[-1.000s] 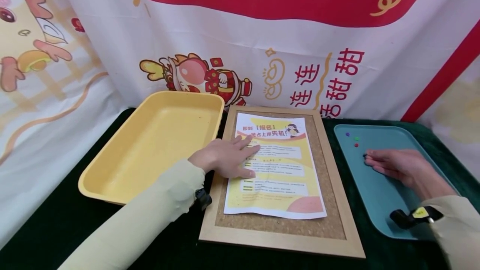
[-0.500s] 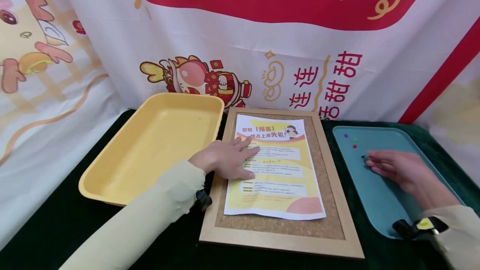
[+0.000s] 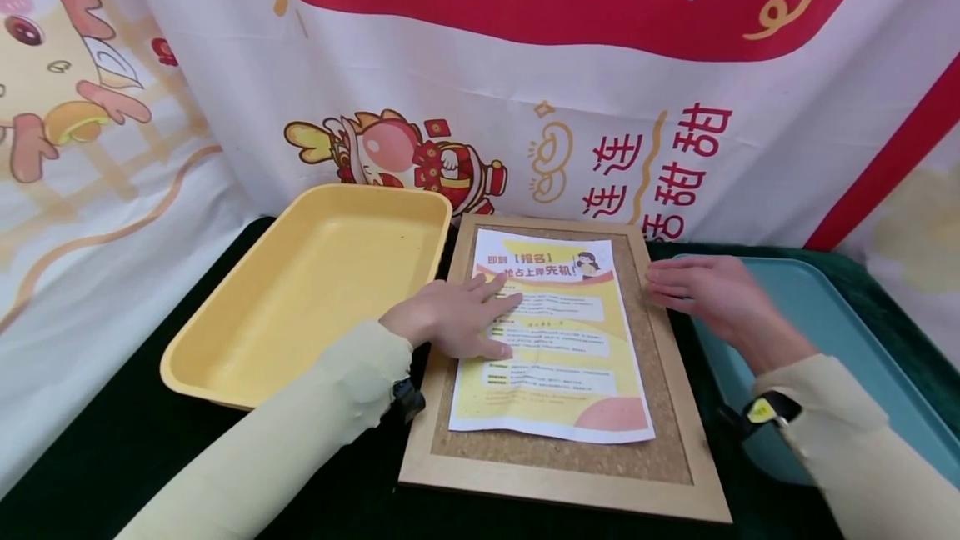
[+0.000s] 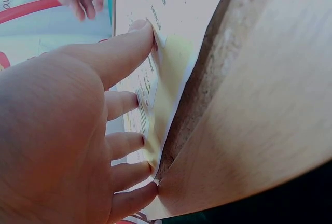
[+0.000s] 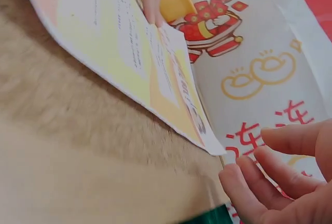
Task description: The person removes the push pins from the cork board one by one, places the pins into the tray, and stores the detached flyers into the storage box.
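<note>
A printed yellow flyer (image 3: 555, 398) lies on a wood-framed cork board (image 3: 600, 461). My left hand (image 3: 461, 315) rests spread over the flyer's left side; in the left wrist view its fingertips (image 4: 136, 99) lie on the paper. My right hand (image 3: 705, 294) is over the upper right part of the board frame, beside the flyer's top right corner. Its thumb and fingers come together in a pinch on a small dark pushpin, which is hidden by the fingers now. In the right wrist view, the right hand (image 5: 282, 172) is close to the flyer's corner.
A yellow tray (image 3: 202, 348) stands left of the board, close against it. On the right is a blue-green tray (image 3: 795, 273), partly covered by my right arm. A dark green cloth (image 3: 337, 473) covers the table, and a printed white drape (image 3: 420, 65) hangs behind.
My right hand has lifted from the blue-green tray, where a small dark pushpin showed at its fingertips, and moved left to the board's edge. My left hand has stayed on the flyer.
</note>
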`<state>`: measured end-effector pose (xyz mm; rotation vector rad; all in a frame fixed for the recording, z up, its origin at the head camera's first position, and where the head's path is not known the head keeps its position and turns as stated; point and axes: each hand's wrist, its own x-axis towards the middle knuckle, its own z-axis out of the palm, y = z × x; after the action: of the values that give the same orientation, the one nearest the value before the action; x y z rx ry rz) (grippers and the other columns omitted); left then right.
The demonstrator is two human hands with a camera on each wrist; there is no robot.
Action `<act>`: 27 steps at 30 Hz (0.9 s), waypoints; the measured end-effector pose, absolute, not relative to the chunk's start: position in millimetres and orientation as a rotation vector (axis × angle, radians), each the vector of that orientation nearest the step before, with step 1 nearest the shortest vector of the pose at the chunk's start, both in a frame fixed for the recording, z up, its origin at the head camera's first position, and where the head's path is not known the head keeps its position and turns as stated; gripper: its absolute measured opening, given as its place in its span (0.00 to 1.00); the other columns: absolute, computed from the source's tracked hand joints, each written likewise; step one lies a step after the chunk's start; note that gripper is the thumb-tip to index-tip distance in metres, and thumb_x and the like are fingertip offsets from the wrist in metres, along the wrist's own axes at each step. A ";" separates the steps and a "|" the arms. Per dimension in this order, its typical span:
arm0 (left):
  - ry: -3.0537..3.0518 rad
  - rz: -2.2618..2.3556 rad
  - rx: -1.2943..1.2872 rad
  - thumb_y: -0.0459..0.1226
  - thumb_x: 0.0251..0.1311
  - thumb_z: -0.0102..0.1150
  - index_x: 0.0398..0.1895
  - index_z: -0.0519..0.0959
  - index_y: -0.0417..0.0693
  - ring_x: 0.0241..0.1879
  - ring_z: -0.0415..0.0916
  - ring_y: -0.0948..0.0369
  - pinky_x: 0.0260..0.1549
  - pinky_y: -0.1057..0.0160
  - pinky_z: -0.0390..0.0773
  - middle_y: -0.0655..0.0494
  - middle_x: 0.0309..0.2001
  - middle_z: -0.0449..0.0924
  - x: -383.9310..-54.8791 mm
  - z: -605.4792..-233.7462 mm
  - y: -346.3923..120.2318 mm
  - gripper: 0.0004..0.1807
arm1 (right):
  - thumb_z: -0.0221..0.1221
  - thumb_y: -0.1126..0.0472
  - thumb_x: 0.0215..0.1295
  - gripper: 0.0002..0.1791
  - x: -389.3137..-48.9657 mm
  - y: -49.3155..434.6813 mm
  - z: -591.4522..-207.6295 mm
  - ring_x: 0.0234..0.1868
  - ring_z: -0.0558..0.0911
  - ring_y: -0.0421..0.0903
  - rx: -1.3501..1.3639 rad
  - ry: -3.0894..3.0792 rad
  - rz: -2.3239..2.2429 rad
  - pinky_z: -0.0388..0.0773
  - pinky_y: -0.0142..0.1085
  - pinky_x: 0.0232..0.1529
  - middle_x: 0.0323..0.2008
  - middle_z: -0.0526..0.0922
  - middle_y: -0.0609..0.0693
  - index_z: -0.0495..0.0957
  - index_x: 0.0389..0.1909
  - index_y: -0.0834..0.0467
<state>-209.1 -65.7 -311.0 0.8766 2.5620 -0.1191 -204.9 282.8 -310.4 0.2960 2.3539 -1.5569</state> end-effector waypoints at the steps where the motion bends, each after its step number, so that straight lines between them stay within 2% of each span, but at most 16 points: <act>1: 2.561 -0.121 0.878 0.69 0.74 0.45 0.88 0.44 0.69 0.88 0.39 0.51 0.39 0.61 0.71 0.59 0.89 0.31 -209.1 -310.9 -65.5 0.46 | 0.56 0.51 0.82 0.33 -207.8 278.1 -309.6 0.61 0.87 0.40 0.293 2.346 -1.565 0.79 0.40 0.64 0.78 0.70 0.63 0.64 0.81 0.61; 8: 2.565 -0.111 0.875 0.69 0.74 0.46 0.88 0.45 0.69 0.88 0.40 0.51 0.45 0.59 0.73 0.58 0.89 0.32 -208.1 -309.8 -64.4 0.46 | 0.59 0.58 0.80 0.33 -226.9 264.0 -313.3 0.49 0.90 0.34 0.329 2.229 -1.649 0.81 0.37 0.60 0.78 0.69 0.65 0.63 0.81 0.62; 14: 2.564 -0.118 0.876 0.69 0.74 0.46 0.88 0.45 0.70 0.88 0.40 0.51 0.37 0.60 0.70 0.58 0.89 0.31 -208.5 -310.6 -64.9 0.46 | 0.61 0.62 0.78 0.32 -232.0 262.0 -316.7 0.47 0.91 0.36 0.329 2.163 -1.687 0.83 0.35 0.57 0.75 0.73 0.65 0.66 0.78 0.65; 16: 2.565 -0.120 0.874 0.69 0.74 0.46 0.88 0.45 0.70 0.88 0.40 0.51 0.37 0.59 0.70 0.59 0.89 0.31 -208.7 -310.6 -65.1 0.46 | 0.62 0.62 0.78 0.32 -233.4 261.2 -317.8 0.46 0.91 0.36 0.338 2.152 -1.700 0.83 0.35 0.56 0.70 0.79 0.62 0.67 0.78 0.65; 19: 2.570 -0.123 0.875 0.69 0.74 0.46 0.88 0.45 0.70 0.88 0.40 0.51 0.42 0.58 0.73 0.58 0.89 0.32 -208.6 -310.8 -65.1 0.46 | 0.63 0.62 0.77 0.31 -235.4 260.4 -319.4 0.44 0.91 0.36 0.353 2.159 -1.697 0.84 0.36 0.54 0.58 0.88 0.55 0.69 0.76 0.65; 23: 2.572 -0.128 0.876 0.69 0.74 0.46 0.88 0.46 0.70 0.88 0.41 0.52 0.45 0.59 0.73 0.58 0.89 0.33 -208.8 -311.4 -64.8 0.46 | 0.65 0.59 0.76 0.30 -238.3 258.5 -319.9 0.42 0.92 0.36 0.376 2.187 -1.665 0.86 0.35 0.51 0.45 0.92 0.45 0.72 0.74 0.65; 25: 2.571 -0.133 0.874 0.69 0.74 0.46 0.88 0.45 0.70 0.88 0.41 0.52 0.40 0.60 0.72 0.59 0.89 0.33 -208.8 -311.7 -64.9 0.46 | 0.66 0.58 0.75 0.30 -240.1 257.4 -319.9 0.41 0.92 0.36 0.388 2.209 -1.639 0.86 0.33 0.50 0.43 0.92 0.44 0.73 0.74 0.64; 27: 2.570 -0.138 0.873 0.69 0.74 0.46 0.88 0.45 0.70 0.88 0.41 0.52 0.37 0.60 0.70 0.59 0.89 0.33 -208.8 -311.9 -65.1 0.46 | 0.67 0.57 0.74 0.30 -242.1 256.6 -320.4 0.40 0.91 0.36 0.401 2.233 -1.611 0.85 0.32 0.50 0.45 0.93 0.46 0.74 0.73 0.64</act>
<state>-208.8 -65.1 -311.9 0.8730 2.5704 -0.1377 -242.1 256.6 -320.4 0.4009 2.2330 -1.6110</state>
